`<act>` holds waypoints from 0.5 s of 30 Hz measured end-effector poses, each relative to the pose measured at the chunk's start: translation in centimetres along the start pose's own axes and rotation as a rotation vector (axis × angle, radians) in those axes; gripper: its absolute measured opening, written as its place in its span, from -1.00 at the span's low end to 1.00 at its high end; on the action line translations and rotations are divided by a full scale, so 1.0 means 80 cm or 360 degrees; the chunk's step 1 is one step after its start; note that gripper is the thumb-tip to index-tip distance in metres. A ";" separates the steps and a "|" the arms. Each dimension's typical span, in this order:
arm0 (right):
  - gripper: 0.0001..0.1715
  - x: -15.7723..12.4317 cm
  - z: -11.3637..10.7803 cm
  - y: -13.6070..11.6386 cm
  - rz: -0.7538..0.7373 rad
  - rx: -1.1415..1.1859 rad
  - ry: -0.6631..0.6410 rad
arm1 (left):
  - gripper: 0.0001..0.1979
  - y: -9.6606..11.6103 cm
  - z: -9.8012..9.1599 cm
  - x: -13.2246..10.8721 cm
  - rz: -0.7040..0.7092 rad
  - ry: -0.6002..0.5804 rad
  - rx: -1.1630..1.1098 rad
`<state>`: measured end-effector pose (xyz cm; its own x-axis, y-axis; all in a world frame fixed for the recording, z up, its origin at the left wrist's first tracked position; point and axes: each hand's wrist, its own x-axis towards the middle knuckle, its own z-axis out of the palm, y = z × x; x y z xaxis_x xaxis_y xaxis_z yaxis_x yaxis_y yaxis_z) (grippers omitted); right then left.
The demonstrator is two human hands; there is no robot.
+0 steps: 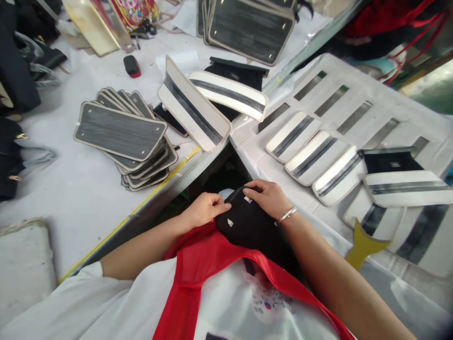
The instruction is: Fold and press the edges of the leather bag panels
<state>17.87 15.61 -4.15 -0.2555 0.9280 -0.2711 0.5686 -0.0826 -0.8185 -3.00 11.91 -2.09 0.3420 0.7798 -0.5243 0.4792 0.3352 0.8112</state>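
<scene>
A black fabric piece [249, 226] with small white tags lies in my lap, over a red apron. My left hand [205, 210] grips its left edge with curled fingers. My right hand [269, 196], a silver bangle at the wrist, presses down on its top edge with fingers closed over it. Both hands sit in the gap between two tables.
On the left white table [71, 198] lies a stack of grey panels [123, 137] and white striped panels [193, 111]. The right table holds a slotted white board [354, 89] with a row of white striped panels [314, 158]. A yellow tool [364, 245] stands at its near edge.
</scene>
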 end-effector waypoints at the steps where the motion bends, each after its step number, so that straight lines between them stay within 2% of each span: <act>1: -0.76 -0.001 0.001 0.000 0.0014 -0.0003 0.0004 | -0.62 -0.001 -0.005 -0.002 -0.0037 -0.0078 -0.0050; 3: -0.75 -0.003 0.001 0.000 0.0030 -0.0013 0.0007 | -0.59 -0.001 -0.011 -0.007 -0.0067 -0.0185 -0.0071; 5: -0.74 -0.006 0.001 -0.001 0.0033 -0.0025 0.0008 | -0.58 -0.001 -0.014 -0.012 -0.0003 -0.0216 0.0023; 9: -0.73 -0.011 0.002 -0.005 0.0044 -0.0012 0.0012 | -0.63 -0.003 -0.011 -0.017 0.0164 -0.0147 0.0298; 15: -0.72 -0.011 0.006 -0.010 0.0068 0.0013 0.0029 | -0.68 -0.010 -0.009 -0.022 0.0235 -0.0045 0.0444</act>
<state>17.27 14.72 -3.48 -0.2167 0.9301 -0.2966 0.5723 -0.1251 -0.8104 -4.54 10.62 -1.61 0.4449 0.7929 -0.4164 0.6245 0.0586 0.7788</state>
